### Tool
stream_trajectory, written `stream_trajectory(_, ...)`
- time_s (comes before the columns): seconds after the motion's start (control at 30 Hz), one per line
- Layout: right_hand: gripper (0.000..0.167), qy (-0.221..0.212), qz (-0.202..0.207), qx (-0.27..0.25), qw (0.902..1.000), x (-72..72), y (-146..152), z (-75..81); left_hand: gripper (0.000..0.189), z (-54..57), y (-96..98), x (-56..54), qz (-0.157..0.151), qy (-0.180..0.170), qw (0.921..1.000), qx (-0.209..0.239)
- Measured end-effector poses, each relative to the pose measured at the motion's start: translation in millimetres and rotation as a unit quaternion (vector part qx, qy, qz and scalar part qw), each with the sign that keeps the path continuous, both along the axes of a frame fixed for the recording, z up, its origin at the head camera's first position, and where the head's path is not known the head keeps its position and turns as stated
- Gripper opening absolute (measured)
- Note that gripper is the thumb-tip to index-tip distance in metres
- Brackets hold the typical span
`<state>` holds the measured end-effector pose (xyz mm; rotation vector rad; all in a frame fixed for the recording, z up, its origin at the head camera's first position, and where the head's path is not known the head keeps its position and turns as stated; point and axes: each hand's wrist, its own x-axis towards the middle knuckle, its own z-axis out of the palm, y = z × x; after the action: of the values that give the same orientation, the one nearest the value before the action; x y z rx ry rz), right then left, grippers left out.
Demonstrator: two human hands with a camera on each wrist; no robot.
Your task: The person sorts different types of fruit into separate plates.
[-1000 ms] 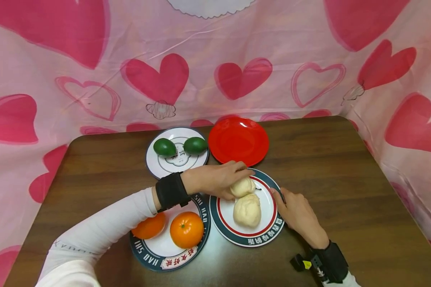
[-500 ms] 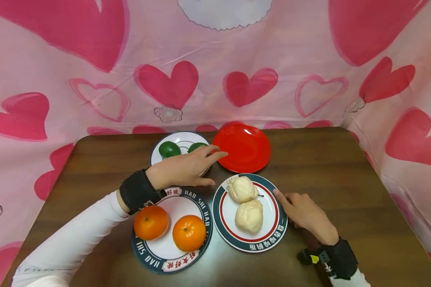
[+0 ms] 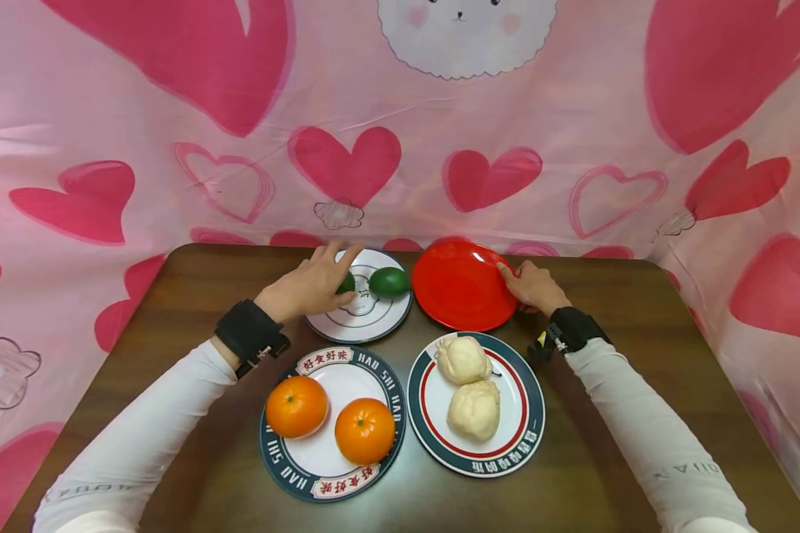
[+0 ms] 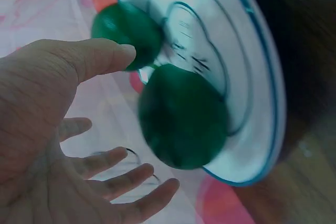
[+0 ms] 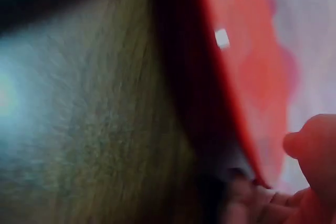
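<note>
My left hand (image 3: 307,285) hovers with spread fingers over the left of two dark green oval fruits (image 3: 348,283). That fruit is partly hidden by the hand in the head view; in the left wrist view the nearer green fruit (image 4: 184,119) sits beyond the fingers, which are apart from it. The other green fruit (image 3: 390,282) lies on the same white plate (image 3: 356,334). At the right rim of the red plate (image 3: 463,289), my right hand (image 3: 536,287) grips the edge, thumb (image 5: 315,150) above and fingers below. The right wrist view is blurred.
Two oranges (image 3: 364,431) sit on a dark-rimmed plate (image 3: 293,474) at front left. To its right, two pale cream, garlic-like bulbs (image 3: 475,409) lie on another plate (image 3: 530,437). A pink heart-patterned cloth (image 3: 440,111) hangs behind the wooden table (image 3: 613,311).
My left hand has left the pale bulbs and moved left to the green fruits. My right hand has moved from the bulb plate's rim up to the red plate and taken its edge.
</note>
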<state>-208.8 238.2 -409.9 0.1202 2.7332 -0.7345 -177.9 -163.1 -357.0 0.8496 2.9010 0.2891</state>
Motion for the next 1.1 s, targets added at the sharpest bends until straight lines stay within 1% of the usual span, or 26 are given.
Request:
stream_trajectory(0.07,0.062,0.010,0.003,0.028,0.9996,-10.5,0,-5.4,0.090,-2.8,0.5,-3.8,0.012,-0.009,0.9999,-0.005)
stream_trajectory(0.1,0.062,0.020,0.004,0.046,0.9988,-12.8,2,-7.4,0.089,-4.2,2.1,-6.8,0.010,-0.009,0.9999,-0.004)
stream_trajectory(0.17,0.062,0.044,0.012,0.084,0.9954,-14.9,5,-10.8,0.088,-5.8,5.1,-12.4,0.004,-0.005,1.0000,-0.003)
stream_trajectory(0.27,0.062,0.079,0.020,0.115,0.9900,-14.7,9,-13.8,0.085,-4.9,9.5,-19.8,0.000,0.001,1.0000,0.003)
stream_trajectory(0.37,0.062,0.100,0.018,0.130,0.9863,-13.9,10,-16.3,0.086,-2.5,13.8,-25.3,0.000,-0.001,1.0000,0.002)
stream_trajectory(0.47,0.063,0.102,0.017,0.136,0.9853,-12.2,8,-17.0,0.089,-2.7,18.5,-29.2,0.004,-0.010,0.9999,-0.005)
stream_trajectory(0.57,0.062,0.098,0.016,0.137,0.9856,-10.1,5,-17.0,0.087,-7.1,22.0,-31.6,0.007,-0.020,0.9996,-0.021)
stream_trajectory(0.67,0.061,0.097,0.015,0.141,0.9852,-8.4,2,-17.2,0.072,-15.1,22.8,-32.6,0.007,-0.027,0.9991,-0.033)
stream_trajectory(0.73,0.061,0.097,0.014,0.145,0.9846,-7.3,1,-16.9,0.060,-22.1,21.7,-32.8,-0.001,-0.020,0.9989,-0.043)
stream_trajectory(0.8,0.062,0.104,0.014,0.151,0.9830,-6.4,0,-16.2,0.049,-29.7,19.8,-32.9,-0.009,-0.001,0.9989,-0.045)
stream_trajectory(0.9,0.063,0.115,0.011,0.160,0.9804,-5.4,-2,-13.4,0.042,-36.8,17.7,-33.2,-0.022,0.030,0.9983,-0.046)
stream_trajectory(1.0,0.063,0.125,0.007,0.165,0.9783,-5.6,-4,-11.9,0.038,-38.5,16.6,-35.1,-0.027,0.049,0.9975,-0.043)
stream_trajectory(1.1,0.064,0.122,0.006,0.160,0.9796,-6.9,-6,-13.5,0.038,-38.0,14.6,-36.8,-0.026,0.047,0.9975,-0.045)
